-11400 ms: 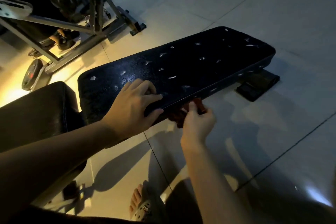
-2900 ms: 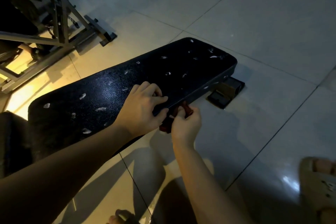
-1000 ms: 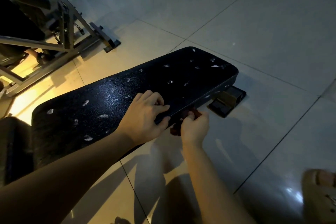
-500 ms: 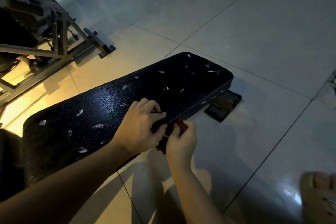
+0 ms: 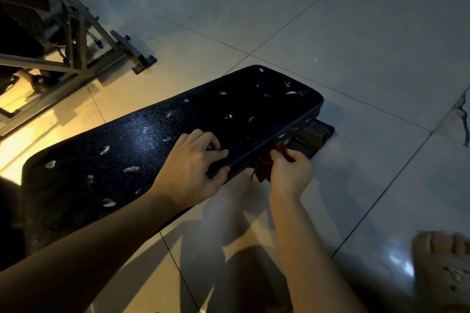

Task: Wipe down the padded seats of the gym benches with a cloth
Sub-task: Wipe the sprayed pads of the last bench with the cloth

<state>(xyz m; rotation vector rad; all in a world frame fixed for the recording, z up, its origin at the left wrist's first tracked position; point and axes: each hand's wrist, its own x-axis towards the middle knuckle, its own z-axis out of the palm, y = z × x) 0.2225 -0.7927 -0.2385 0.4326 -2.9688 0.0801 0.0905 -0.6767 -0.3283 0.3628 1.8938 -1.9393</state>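
The left hand clamps the near edge of the black padded seat, fingers bent on top, thumb on its side. Just beside it, the right hand pinches a reddish cloth against that edge.

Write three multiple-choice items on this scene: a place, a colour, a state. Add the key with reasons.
1. Where is the cloth?
A. spread on top of the bench pad
B. on the floor
C. in the right hand, against the pad's near side edge

2. What colour is the cloth?
A. white
B. dark red
C. blue

3. What state is the pad's cover in?
A. dotted with pale worn patches
B. flawless
C. hidden under a towel

Key:
1 C, the right hand's fingers pinch it beside the pad's edge.
2 B, it shows dark red next to that hand.
3 A, pale spots scatter across the black cover.
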